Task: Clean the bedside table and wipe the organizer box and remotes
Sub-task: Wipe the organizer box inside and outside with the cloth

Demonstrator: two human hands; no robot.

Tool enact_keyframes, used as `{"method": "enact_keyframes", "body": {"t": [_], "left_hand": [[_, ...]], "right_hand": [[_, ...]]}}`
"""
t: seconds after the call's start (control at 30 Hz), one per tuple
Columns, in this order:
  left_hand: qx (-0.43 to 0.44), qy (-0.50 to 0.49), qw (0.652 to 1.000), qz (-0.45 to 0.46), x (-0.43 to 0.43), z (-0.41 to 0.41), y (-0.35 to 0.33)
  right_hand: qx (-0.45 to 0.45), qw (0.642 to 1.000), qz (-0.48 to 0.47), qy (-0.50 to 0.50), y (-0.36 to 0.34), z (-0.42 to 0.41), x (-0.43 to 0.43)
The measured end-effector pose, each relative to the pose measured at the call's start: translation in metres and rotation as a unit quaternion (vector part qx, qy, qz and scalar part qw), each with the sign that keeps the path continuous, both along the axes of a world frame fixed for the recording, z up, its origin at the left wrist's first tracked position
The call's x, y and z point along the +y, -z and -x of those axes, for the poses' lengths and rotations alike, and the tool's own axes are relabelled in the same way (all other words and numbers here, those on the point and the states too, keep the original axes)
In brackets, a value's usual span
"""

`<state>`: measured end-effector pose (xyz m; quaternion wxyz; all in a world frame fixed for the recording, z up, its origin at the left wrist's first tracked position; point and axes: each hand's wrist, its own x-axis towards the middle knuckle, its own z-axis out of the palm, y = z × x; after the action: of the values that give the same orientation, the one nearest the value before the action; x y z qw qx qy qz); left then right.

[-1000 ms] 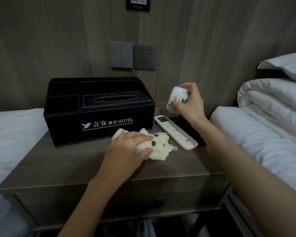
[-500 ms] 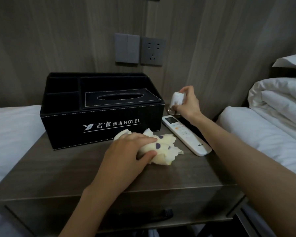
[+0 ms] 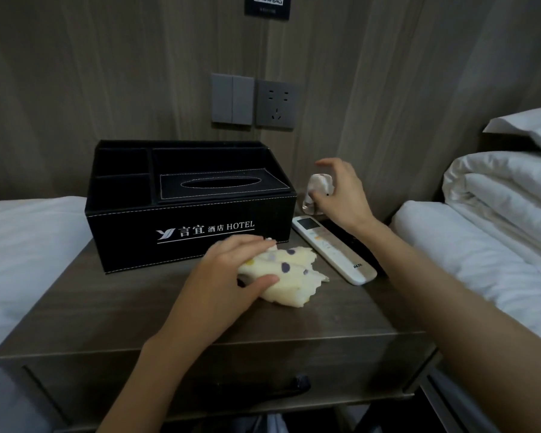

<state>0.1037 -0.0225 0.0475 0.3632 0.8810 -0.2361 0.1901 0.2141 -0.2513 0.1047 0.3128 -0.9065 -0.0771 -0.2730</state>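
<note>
The left hand (image 3: 231, 270) lies over a bunched yellow cloth (image 3: 291, 276) with purple spots, fingers on top and thumb tucked under its near edge, gripping it against the bedside table (image 3: 132, 317), probably ready to wipe. The right hand (image 3: 341, 195) is at the back right corner, fingers loosely arched and spread around a small whitish object (image 3: 316, 192) too blurred to name. The thumb seems to touch it, but I cannot tell whether it is held or just let go. Parking it by the wall would keep it clear of the wiping. A white remote (image 3: 334, 248) lies at an angle just right of the cloth, with a black remote (image 3: 352, 242) close beside it, partly under the right wrist. The black organizer box (image 3: 191, 214), lettered HOTEL, sits at the back left, its compartments looking empty. The tabletop is dark wood grain, with a drawer handle (image 3: 294, 385) below. White beds (image 3: 22, 245) flank the table, a folded duvet (image 3: 497, 195) on the right one. The panelled wall carries a switch (image 3: 231, 100) and socket (image 3: 277, 104).
</note>
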Motion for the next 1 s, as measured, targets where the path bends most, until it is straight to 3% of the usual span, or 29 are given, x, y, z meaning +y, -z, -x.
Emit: {"method": "enact_keyframes", "body": {"t": [0.2, 0.27, 0.37, 0.5, 0.63, 0.8, 0.87, 1.0], "left_hand": [[-0.128, -0.089, 0.984, 0.086, 0.024, 0.011, -0.021], [-0.161, -0.141, 0.973, 0.086, 0.036, 0.017, -0.028], [-0.183, -0.207, 0.958, 0.083, 0.060, 0.024, -0.030], [-0.143, -0.265, 0.950, 0.076, 0.086, 0.031, -0.026], [-0.097, -0.267, 0.955, 0.083, 0.099, 0.033, -0.020], [-0.052, -0.233, 0.963, 0.121, 0.112, 0.032, -0.018], [-0.044, -0.229, 0.963, 0.133, 0.115, 0.031, -0.019], [-0.031, -0.236, 0.965, 0.110, 0.118, 0.029, -0.020]], "right_hand": [[-0.071, 0.993, 0.007, -0.090, -0.010, 0.063, 0.042], [-0.031, 0.990, 0.025, -0.137, -0.012, 0.080, 0.058], [0.101, 0.969, 0.106, -0.198, -0.004, 0.096, 0.073], [0.191, 0.947, 0.204, -0.162, 0.024, 0.103, 0.082], [0.088, 0.966, 0.203, -0.133, 0.036, 0.104, 0.087], [-0.021, 0.979, 0.150, -0.133, -0.006, 0.106, 0.098], [0.005, 0.977, 0.174, -0.122, -0.025, 0.100, 0.107], [0.144, 0.951, 0.253, -0.104, -0.043, 0.074, 0.128]]}}
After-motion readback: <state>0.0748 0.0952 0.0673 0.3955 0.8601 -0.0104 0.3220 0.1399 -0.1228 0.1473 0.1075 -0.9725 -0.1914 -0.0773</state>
